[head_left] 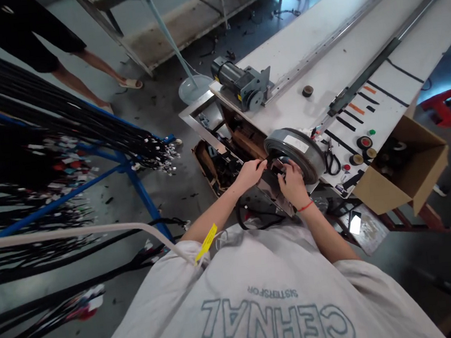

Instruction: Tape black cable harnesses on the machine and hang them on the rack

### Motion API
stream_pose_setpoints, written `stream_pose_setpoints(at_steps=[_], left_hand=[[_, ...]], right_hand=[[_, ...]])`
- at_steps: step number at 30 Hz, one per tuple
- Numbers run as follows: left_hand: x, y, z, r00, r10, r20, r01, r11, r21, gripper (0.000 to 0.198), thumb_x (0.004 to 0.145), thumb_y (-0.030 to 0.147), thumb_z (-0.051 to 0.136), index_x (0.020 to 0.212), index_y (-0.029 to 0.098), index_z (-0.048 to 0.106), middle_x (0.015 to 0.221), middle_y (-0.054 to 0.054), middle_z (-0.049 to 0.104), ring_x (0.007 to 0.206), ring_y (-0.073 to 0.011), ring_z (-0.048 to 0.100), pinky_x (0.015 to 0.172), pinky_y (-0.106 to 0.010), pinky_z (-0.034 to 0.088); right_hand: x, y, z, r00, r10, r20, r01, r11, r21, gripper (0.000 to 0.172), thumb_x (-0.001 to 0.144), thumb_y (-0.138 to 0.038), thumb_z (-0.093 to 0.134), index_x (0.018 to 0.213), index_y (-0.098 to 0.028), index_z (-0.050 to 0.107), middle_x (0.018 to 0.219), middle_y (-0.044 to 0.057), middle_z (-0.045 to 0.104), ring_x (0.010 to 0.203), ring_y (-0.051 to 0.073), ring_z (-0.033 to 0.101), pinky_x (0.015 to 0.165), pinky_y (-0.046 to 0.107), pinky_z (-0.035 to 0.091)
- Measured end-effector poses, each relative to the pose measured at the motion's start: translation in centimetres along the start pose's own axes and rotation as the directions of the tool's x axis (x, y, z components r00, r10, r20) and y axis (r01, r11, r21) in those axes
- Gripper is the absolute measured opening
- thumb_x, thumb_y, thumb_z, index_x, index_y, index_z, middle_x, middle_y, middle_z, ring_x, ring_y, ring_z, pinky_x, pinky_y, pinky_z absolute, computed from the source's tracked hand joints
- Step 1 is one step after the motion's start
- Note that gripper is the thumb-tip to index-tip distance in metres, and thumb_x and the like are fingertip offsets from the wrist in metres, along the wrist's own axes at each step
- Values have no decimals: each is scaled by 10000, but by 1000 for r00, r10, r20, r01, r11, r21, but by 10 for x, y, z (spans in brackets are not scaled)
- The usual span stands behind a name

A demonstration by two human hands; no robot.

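At the near end of the long white workbench (278,56), my left hand (252,173) has its fingers pinched together at a dark piece, too small to make out. Close to its right, my right hand (292,181) curls its fingers round something dark, mostly hidden by the hand. Both hands are beside a large round grey wheel-like drum (308,149) with a white label on it. A pair of black-handled scissors (331,161) lies to the right of the drum.
A motor (234,76) sits at the bench's left corner. Tape rolls (355,159), push buttons (364,142) and an open cardboard box (387,189) are at right. Cable bundles (125,131) hang on a blue rack (139,189) at left. Another person's legs (78,71) are beyond.
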State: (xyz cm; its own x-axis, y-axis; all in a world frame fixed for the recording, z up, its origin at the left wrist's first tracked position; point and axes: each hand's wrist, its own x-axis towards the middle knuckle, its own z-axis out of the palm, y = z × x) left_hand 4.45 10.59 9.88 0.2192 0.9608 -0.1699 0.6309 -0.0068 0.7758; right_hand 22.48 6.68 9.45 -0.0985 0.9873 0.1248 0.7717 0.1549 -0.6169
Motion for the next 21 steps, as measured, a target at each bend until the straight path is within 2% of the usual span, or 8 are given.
stream_pose_setpoints(at_steps=[2,5,7,9,11,13,17,21], left_hand=[[-9,-6,-4,1000,9,-3,-9,999,-41,420,990,374,406,798,134,693,717,-64,699,653,-179,619,646,-262,438],[-14,-7,-5,999,40,1,-40,995,-88,402,982,372,412,814,135,689,739,-59,702,675,-172,623,686,-258,452],[-14,-6,-4,998,55,15,-53,992,-114,404,985,369,395,836,133,687,715,-49,687,658,-167,614,690,-259,456],[-12,-5,-1,997,77,15,-75,988,-133,412,987,373,376,854,132,682,701,-43,671,652,-169,608,683,-263,456],[-10,-4,2,995,103,-3,-102,986,-133,404,983,377,375,864,131,673,724,-50,672,675,-178,615,687,-271,459],[-10,-4,6,993,116,-23,-118,986,-118,372,971,382,404,876,134,665,785,-65,691,729,-194,633,711,-281,471],[-9,-8,11,993,103,-56,-110,986,-129,264,938,348,473,968,139,633,942,-99,718,875,-225,668,806,-309,497],[-6,-14,9,991,104,-85,-116,981,-156,194,927,301,498,1018,143,563,969,-108,711,899,-221,677,813,-310,511]], right_hand=[[13,12,11,989,103,109,-98,994,-57,122,830,-195,575,935,-137,597,1095,196,587,1102,320,538,997,499,417],[22,21,17,978,62,200,-64,998,6,48,831,-213,591,793,-184,580,1107,146,599,1089,282,551,997,445,421],[22,21,15,986,45,160,-49,999,18,53,856,-222,571,833,-181,593,1154,150,590,1137,275,537,1008,420,415],[20,17,13,988,107,111,-103,994,-37,107,867,-235,573,931,-156,606,1151,172,592,1144,290,538,1003,421,417],[18,13,13,979,169,115,-158,983,-95,162,855,-227,594,988,-137,607,1165,183,592,1120,300,553,990,425,428],[17,11,14,970,186,158,-169,979,-118,128,846,-205,597,955,-140,614,1202,181,583,1104,291,565,990,419,434],[16,14,14,971,126,201,-112,990,-80,31,841,-185,588,845,-166,613,1185,160,584,1110,267,564,1006,415,435],[10,17,14,988,70,138,-62,996,-60,172,819,-210,640,977,-155,601,1183,174,574,1089,289,565,970,445,460]])
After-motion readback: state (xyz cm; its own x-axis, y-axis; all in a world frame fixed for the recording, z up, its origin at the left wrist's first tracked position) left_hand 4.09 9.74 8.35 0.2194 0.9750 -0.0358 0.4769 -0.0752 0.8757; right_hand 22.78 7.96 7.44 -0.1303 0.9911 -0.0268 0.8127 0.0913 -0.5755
